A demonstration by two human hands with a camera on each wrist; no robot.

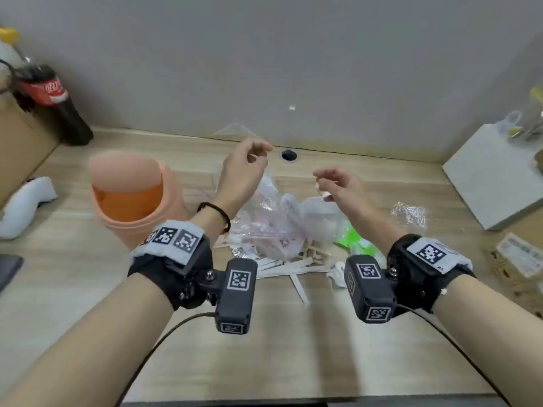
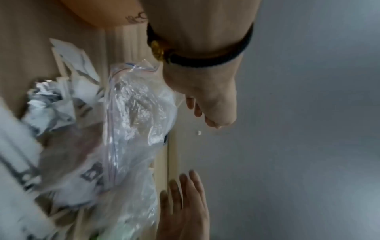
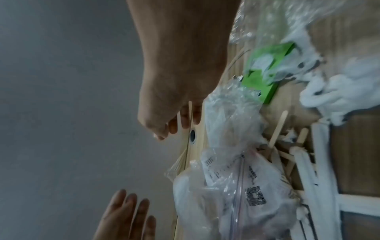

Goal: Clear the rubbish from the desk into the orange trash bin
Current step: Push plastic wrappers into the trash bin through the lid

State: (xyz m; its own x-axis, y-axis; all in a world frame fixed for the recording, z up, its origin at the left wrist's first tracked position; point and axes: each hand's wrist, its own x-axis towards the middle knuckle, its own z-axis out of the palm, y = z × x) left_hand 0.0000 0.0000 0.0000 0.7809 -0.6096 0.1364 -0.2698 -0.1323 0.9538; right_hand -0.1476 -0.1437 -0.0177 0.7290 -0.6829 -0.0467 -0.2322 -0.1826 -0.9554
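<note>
A heap of rubbish (image 1: 282, 236) lies mid-desk: clear zip bags (image 2: 133, 116), white bags, crumpled paper (image 2: 47, 104), flat wooden sticks (image 3: 277, 129), paper strips and a green packet (image 3: 265, 78). The orange trash bin (image 1: 132, 198) stands just left of the heap, its swing lid tilted. My left hand (image 1: 258, 154) hovers above the heap's back left, fingers loosely curled and nothing plainly held. Over the white bag my right hand (image 1: 323, 180) hangs the same way. A clear bag (image 1: 264, 201) rises close under the left wrist; contact is unclear.
A cola bottle (image 1: 55, 104) and a cardboard box (image 1: 20, 142) stand at the back left. A white box (image 1: 496, 177) sits at the right, with crinkled clear wrap (image 1: 410, 212) beside it. A cable hole (image 1: 289, 155) opens by the wall. A white cloth (image 1: 23, 207) lies far left.
</note>
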